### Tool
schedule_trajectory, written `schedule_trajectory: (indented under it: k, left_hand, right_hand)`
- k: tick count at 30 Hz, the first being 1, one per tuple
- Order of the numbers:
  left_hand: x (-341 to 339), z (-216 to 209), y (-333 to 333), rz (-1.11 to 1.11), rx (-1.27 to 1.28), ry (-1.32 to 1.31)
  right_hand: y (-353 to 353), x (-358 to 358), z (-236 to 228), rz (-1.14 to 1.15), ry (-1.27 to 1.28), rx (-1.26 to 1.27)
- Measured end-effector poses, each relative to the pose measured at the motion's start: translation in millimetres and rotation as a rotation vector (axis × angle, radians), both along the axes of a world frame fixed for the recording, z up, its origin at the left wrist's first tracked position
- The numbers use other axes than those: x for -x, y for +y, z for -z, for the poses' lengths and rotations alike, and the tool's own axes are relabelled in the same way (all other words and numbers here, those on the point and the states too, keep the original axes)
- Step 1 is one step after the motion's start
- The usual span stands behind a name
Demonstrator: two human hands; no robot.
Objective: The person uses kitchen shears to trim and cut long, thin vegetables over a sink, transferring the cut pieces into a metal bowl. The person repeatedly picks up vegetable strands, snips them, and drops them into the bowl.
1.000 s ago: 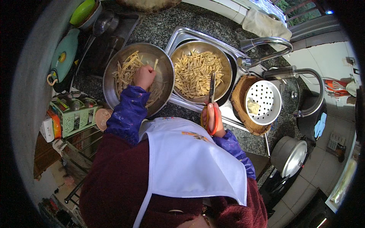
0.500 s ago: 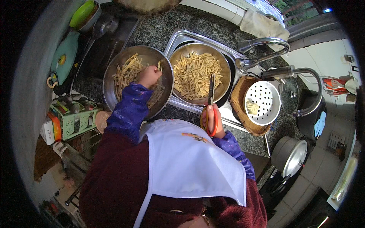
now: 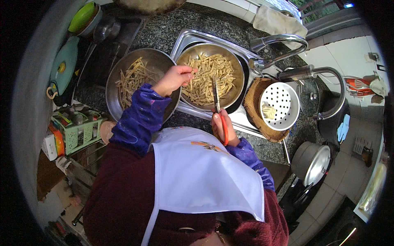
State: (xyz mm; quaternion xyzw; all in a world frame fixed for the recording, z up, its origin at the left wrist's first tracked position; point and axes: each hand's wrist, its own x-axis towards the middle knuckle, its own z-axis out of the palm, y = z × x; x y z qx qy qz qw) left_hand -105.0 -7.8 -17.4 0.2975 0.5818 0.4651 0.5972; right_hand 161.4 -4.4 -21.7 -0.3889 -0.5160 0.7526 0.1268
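My left hand [image 3: 175, 78] is closed in a pinch on a thin tan vegetable strip [image 3: 191, 81] and hovers over the left rim of the right-hand steel bowl [image 3: 243, 82]. Short cut pieces [image 3: 215, 67] of the same tan vegetable fill much of that bowl. My right hand [image 3: 228, 130] grips scissors [image 3: 216, 94] with orange-red handles, its blades pointing away from me over these pieces. Longer uncut strips [image 3: 134, 78] lie in the left-hand steel bowl [image 3: 110, 92], beneath my left forearm.
The right bowl sits in a steel sink [image 3: 184, 36] with a curved faucet [image 3: 283, 39]. To its right, a white perforated strainer [image 3: 289, 96] rests on a brown basket [image 3: 252, 102]. A lidded pot [image 3: 305, 162] stands farther right; a green rack [image 3: 78, 133] stands at left.
My left hand has moved right and out of the left bowl to the right bowl's edge, carrying a strip. The scissors stay in my right hand. The whole view has shifted slightly.
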Motion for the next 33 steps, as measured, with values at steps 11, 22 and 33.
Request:
schedule_trajectory:
  k: [11, 22, 33]
  left_hand:
    - [-36, -19, -1, 0.136, -0.045, 0.168]
    - [-34, -13, 8, 0.157, -0.176, 0.376]
    - [81, 21, -56, 0.061, 0.298, 1.028]
  right_hand:
    - [0, 1, 4, -0.167, 0.011, -0.124]
    - [-2, 1, 17, 0.126, 0.054, -0.012]
    - [-1, 4, 12, 0.153, 0.071, 0.069]
